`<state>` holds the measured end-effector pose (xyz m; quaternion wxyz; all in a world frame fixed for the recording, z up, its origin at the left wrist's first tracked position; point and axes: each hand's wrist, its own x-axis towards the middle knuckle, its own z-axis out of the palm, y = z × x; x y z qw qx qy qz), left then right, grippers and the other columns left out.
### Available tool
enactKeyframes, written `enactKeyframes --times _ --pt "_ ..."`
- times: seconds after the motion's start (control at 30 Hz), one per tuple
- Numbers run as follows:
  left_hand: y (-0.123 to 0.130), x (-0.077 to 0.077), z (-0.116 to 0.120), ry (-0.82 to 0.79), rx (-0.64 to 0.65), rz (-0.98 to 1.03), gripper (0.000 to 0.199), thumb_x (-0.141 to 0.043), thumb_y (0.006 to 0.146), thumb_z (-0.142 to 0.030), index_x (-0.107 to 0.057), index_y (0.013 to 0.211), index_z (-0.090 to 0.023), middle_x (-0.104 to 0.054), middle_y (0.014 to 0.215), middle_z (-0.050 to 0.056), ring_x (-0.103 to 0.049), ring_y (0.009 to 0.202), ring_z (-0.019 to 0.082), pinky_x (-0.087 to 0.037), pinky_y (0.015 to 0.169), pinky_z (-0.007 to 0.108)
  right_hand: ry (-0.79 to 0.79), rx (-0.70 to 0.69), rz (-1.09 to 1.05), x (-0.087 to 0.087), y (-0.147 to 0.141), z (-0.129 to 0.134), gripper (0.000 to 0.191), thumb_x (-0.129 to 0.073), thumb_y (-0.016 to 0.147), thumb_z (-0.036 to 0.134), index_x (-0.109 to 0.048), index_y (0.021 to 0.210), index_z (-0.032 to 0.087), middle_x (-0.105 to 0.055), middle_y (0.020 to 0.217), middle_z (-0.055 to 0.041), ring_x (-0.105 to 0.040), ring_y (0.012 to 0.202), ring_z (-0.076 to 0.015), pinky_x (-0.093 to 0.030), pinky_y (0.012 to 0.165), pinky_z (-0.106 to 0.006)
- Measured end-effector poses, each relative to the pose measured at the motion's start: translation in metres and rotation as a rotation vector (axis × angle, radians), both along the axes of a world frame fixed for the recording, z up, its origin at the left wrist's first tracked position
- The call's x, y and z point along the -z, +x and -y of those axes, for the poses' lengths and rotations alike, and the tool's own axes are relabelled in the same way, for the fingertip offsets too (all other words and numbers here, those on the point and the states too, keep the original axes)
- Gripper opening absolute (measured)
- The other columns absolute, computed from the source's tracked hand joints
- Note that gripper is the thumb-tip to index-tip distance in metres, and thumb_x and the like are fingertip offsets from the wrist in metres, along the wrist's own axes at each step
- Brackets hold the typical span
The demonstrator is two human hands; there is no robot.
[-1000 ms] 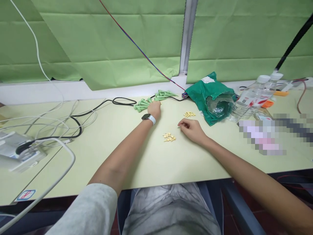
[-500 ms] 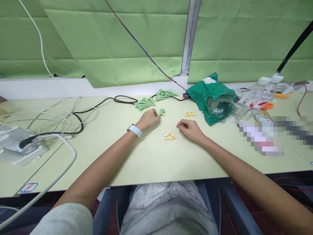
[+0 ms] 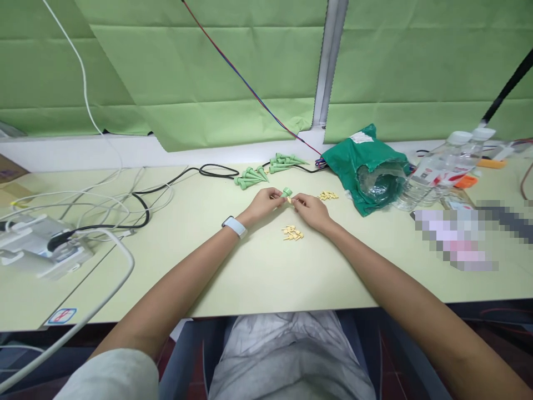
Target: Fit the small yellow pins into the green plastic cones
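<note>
The left hand (image 3: 262, 204) and right hand (image 3: 311, 213) are drawn together at the middle of the pale yellow-green table (image 3: 254, 278), both closed to a narrow pinch. Their fingertips meet around a green plastic spike (image 3: 286, 192), held just above the tabletop. A small yellow piece (image 3: 288, 200) sits at the spike's lower end; which hand bears it cannot be told.

Two clusters of green spikes (image 3: 250, 178) lie just beyond the left hand, beside a black cable (image 3: 216, 170). One heap of small yellow pieces (image 3: 292, 233) lies directly below the hands, nearer the table edge. A second heap (image 3: 328, 195) lies just beyond the right hand, near a crumpled green bag (image 3: 364, 169) holding a clear plastic container (image 3: 381, 183). Two plastic water bottles (image 3: 433, 169) stand farther right. A white smartwatch (image 3: 234, 226) is worn on the left wrist.
</note>
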<state>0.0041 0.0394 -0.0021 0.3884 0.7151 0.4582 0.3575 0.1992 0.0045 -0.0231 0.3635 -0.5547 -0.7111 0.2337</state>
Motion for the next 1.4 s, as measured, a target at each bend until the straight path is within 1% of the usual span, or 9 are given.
enactKeyframes --times 0.13,0.23,0.33,0.5,0.73,0.87,1.23,1.33,1.4 --pt "-0.006 0.0 0.027 -0.143 0.088 0.233 0.037 -0.083 0.075 -0.045 -0.065 0.091 -0.017 -0.07 0.082 0.004 -0.068 0.074 0.017 -0.054 0.07 0.03 -0.064 -0.223 -0.29 -0.004 0.005 0.003 0.025 -0.058 0.093 0.041 -0.069 0.086 0.02 -0.067 0.071 0.0011 -0.058 0.061 -0.0144 -0.043 0.064 -0.026" --pt "-0.006 0.004 0.038 -0.154 0.066 0.333 0.04 -0.085 0.075 -0.044 -0.065 0.094 -0.016 -0.072 0.088 0.005 -0.07 0.08 0.017 -0.059 0.08 0.033 -0.083 -0.298 -0.301 -0.012 0.005 0.005 0.024 -0.06 0.091 0.041 -0.068 0.084 0.019 -0.06 0.065 0.0028 -0.058 0.059 -0.0145 -0.044 0.062 -0.027" --pt "-0.005 0.008 0.041 -0.137 0.053 0.363 0.042 -0.088 0.072 -0.043 -0.066 0.095 -0.015 -0.073 0.093 0.006 -0.071 0.084 0.016 -0.06 0.087 0.035 -0.049 -0.339 -0.238 -0.017 0.005 0.008 0.023 -0.06 0.091 0.039 -0.067 0.082 0.019 -0.062 0.073 0.0012 -0.059 0.063 -0.0148 -0.045 0.063 -0.027" --pt "-0.003 0.01 0.044 -0.088 0.017 0.39 0.042 -0.089 0.072 -0.041 -0.067 0.095 -0.015 -0.073 0.093 0.007 -0.071 0.086 0.017 -0.06 0.086 0.033 -0.02 -0.384 -0.165 -0.019 0.006 0.011 0.03 -0.054 0.096 0.04 -0.069 0.083 0.017 -0.068 0.09 -0.0031 -0.058 0.068 -0.014 -0.045 0.064 -0.027" --pt "-0.002 0.008 0.048 -0.072 0.01 0.368 0.042 -0.091 0.068 -0.043 -0.07 0.092 -0.015 -0.075 0.09 0.007 -0.071 0.082 0.018 -0.059 0.08 0.031 0.089 -0.365 -0.097 -0.021 0.006 0.013 0.03 -0.06 0.093 0.039 -0.072 0.076 0.017 -0.065 0.073 -0.0018 -0.054 0.065 -0.0144 -0.039 0.062 -0.027" --pt "-0.004 0.002 0.052 -0.07 0.035 0.312 0.041 -0.089 0.069 -0.047 -0.076 0.092 -0.015 -0.078 0.093 0.009 -0.073 0.085 0.021 -0.059 0.081 0.033 0.035 -0.386 -0.125 -0.025 0.01 0.015 0.032 -0.066 0.089 0.042 -0.074 0.072 0.016 -0.064 0.063 -0.0011 -0.054 0.059 -0.014 -0.037 0.057 -0.027" --pt "-0.01 -0.001 0.049 -0.019 0.071 0.247 0.039 -0.087 0.073 -0.047 -0.079 0.096 -0.016 -0.079 0.097 0.009 -0.072 0.082 0.02 -0.058 0.078 0.031 0.285 -0.364 0.063 -0.033 0.007 0.025 0.027 -0.063 0.093 0.034 -0.082 0.081 0.019 -0.067 0.071 -0.0034 -0.055 0.064 -0.0146 -0.036 0.064 -0.029" --pt "-0.011 -0.003 0.049 0.015 0.056 0.241 0.039 -0.085 0.075 -0.049 -0.078 0.094 -0.016 -0.078 0.096 0.009 -0.072 0.083 0.02 -0.058 0.078 0.031 0.255 -0.341 0.019 -0.035 0.005 0.027 0.028 -0.064 0.093 0.038 -0.08 0.08 0.019 -0.068 0.072 -0.004 -0.056 0.066 -0.0154 -0.038 0.066 -0.029" --pt "-0.01 -0.003 0.05 0.027 0.049 0.245 0.038 -0.084 0.077 -0.049 -0.078 0.095 -0.016 -0.078 0.094 0.009 -0.072 0.083 0.019 -0.057 0.078 0.03 0.142 -0.339 -0.08 -0.034 0.005 0.025 0.033 -0.062 0.094 0.042 -0.077 0.078 0.018 -0.067 0.069 -0.0031 -0.056 0.063 -0.0149 -0.039 0.062 -0.028"
